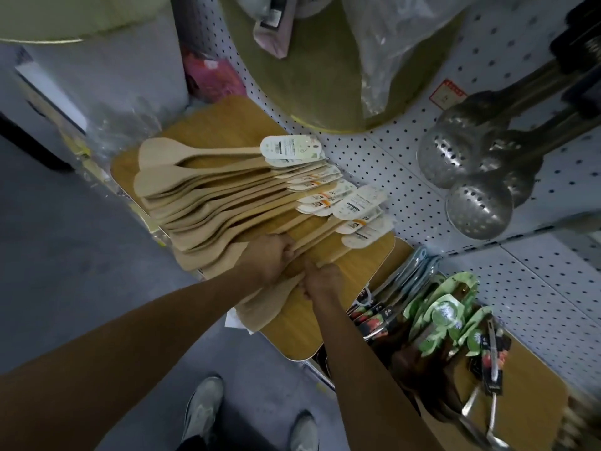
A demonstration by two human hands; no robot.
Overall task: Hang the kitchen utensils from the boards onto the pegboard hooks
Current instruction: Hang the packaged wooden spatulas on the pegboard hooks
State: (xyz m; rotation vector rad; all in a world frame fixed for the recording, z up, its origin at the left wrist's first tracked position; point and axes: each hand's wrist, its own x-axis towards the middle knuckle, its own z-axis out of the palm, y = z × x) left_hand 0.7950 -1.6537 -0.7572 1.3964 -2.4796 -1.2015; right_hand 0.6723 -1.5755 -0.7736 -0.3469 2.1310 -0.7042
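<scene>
Several wooden spatulas (208, 190) with white paper tags lie fanned out on a bamboo board (354, 278) below the white pegboard (383, 164). My left hand (274, 255) grips the handles of the nearest spatulas in the pile. Just to its right, my right hand (322, 281) is closed on the handle of another wooden spatula (270, 307) whose blade lies at the board's near edge. Metal slotted ladles (471, 177) hang from pegboard hooks at the upper right.
Packaged utensils with green and dark labels (448, 317) are stacked on a second board at the lower right. A large round olive board (312, 76) and plastic bags lean against the pegboard above. Grey floor and my shoes (201, 411) are below.
</scene>
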